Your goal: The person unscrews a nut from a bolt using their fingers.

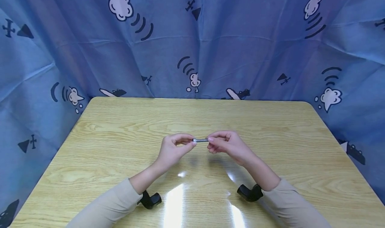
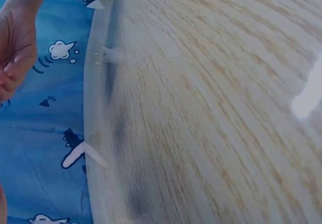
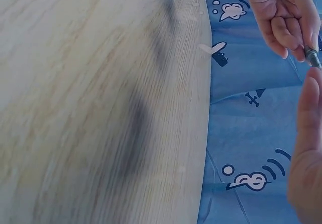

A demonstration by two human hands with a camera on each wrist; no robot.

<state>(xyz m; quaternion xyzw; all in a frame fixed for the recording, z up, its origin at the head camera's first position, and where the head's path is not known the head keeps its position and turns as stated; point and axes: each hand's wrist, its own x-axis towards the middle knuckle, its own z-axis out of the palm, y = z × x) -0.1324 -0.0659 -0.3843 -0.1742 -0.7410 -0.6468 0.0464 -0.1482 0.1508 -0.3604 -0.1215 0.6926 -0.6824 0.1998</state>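
A grey metal bolt lies level between my two hands above the table. My left hand pinches its left end between thumb and fingers. Around the other end, the thumb and fingers of my right hand are pinched. In the right wrist view the bolt shows screw threads beside a wider part at the left hand; whether that is its head or a nut I cannot tell. The left wrist view shows the right hand at its upper left, with the bolt out of sight.
The wooden table spreads beneath both hands, with bright reflections near its front. A blue patterned curtain hangs behind it and along both sides. Black wrist cameras sit by the sleeves.
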